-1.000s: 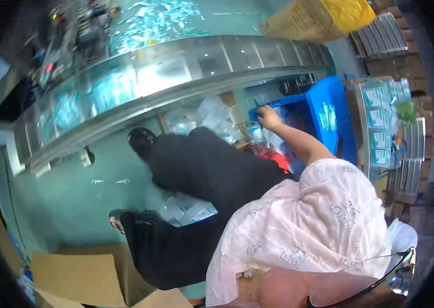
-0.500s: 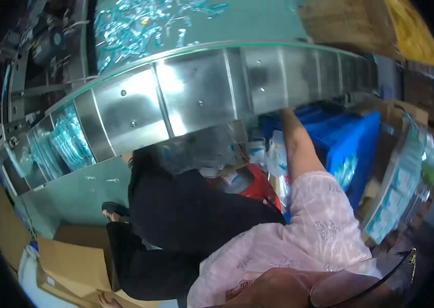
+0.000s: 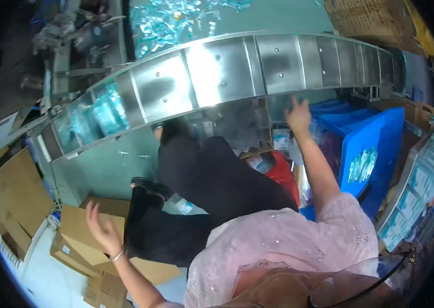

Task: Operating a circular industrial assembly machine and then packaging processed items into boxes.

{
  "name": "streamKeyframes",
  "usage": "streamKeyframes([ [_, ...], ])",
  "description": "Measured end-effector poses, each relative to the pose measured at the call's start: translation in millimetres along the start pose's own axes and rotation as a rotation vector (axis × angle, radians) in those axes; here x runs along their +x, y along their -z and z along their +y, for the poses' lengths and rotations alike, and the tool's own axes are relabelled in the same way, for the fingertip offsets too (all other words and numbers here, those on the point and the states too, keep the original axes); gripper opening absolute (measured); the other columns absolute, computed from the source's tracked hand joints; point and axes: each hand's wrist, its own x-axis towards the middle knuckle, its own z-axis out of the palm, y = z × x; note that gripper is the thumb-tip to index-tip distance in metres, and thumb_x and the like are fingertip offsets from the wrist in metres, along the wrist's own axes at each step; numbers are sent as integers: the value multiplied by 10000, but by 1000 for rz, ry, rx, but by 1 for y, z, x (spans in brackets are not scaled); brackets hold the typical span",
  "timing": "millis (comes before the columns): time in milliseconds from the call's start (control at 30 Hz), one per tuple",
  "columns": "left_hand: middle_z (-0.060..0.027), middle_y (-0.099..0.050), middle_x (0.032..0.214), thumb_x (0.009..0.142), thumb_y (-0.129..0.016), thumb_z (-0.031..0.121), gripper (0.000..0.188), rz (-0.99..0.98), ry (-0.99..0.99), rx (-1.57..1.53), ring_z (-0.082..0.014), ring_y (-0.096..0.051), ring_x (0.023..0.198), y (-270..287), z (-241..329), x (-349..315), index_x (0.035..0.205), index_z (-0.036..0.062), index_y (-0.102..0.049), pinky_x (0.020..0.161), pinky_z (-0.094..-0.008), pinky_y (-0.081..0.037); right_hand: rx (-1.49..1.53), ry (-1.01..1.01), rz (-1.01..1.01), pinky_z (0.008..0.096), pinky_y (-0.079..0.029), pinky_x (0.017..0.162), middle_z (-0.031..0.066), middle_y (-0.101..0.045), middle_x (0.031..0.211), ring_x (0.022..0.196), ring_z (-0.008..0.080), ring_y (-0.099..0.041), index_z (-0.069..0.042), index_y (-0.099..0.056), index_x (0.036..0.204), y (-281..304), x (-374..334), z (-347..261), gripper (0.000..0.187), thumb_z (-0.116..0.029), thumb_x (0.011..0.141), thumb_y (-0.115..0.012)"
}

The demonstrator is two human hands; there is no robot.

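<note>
My left hand (image 3: 103, 232) is raised over an opened cardboard box (image 3: 86, 226), its fingers apart and nothing in them. On the other side, my right hand (image 3: 299, 119) reaches forward just below the near edge of a steel slatted conveyor (image 3: 227, 69). Its fingers are spread, and I see nothing held in them. A blue plastic bin (image 3: 373, 149) stands to the right of my right forearm, with clear and teal packets (image 3: 362, 165) showing at its side. Similar clear teal packages (image 3: 108, 112) lie in the conveyor's left compartments, blurred by motion.
Many loose clear teal pieces (image 3: 176, 25) are scattered beyond the conveyor. A red container (image 3: 282, 174) sits beside my knee. Flattened cardboard (image 3: 16, 200) leans at the left. On the right stands a tray of teal-and-white packs (image 3: 412, 190). Machinery (image 3: 81, 56) fills the far left.
My left hand has risen from the lower edge to above the cardboard box. My right hand has come out from under the conveyor's edge. The view has shifted, and the scene sits further right.
</note>
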Motion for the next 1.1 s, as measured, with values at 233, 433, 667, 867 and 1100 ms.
streamKeyframes([
  [233,-184,-439,1277,646,-696,79,648,-239,-590,-496,-364,-415,1177,-12,134,21,1239,38,-438,976,-422,-338,2085,-181,-781,404,-427,898,153,-549,1146,1047,287,-537,-36,-453,1239,134,-108,-55,440,-262,862,-451],
  [433,-142,-443,1236,537,-842,242,1030,-4,-484,-1137,-261,-449,1135,13,92,-6,1349,86,-228,958,-382,-347,1364,714,-1464,312,-470,770,113,-624,980,883,223,-596,-20,-497,1177,198,-168,-273,425,-337,900,-443],
  [667,-109,-416,1152,760,-587,38,604,785,511,-1336,-196,-442,1029,-13,-33,-23,1293,64,-306,882,-302,-388,747,291,-451,405,-352,978,309,-341,1290,1190,381,-403,78,-110,1339,157,-81,-473,1065,-436,641,-728],
  [867,-128,-437,1154,794,-589,35,590,740,326,-1407,-200,-471,1006,-14,-58,-40,1306,89,-302,849,-309,-419,389,57,-585,417,-333,1001,220,-247,1382,1233,334,-352,4,-182,1352,105,-28,-513,1081,-452,577,-782],
  [1100,-152,-440,1185,716,-658,54,688,706,352,-1479,-237,-451,1088,-7,-63,-54,1300,63,-295,933,-350,-358,619,-52,-303,378,-397,943,207,-492,1195,1119,315,-481,26,-469,1180,117,-68,-541,797,-436,600,-759],
])
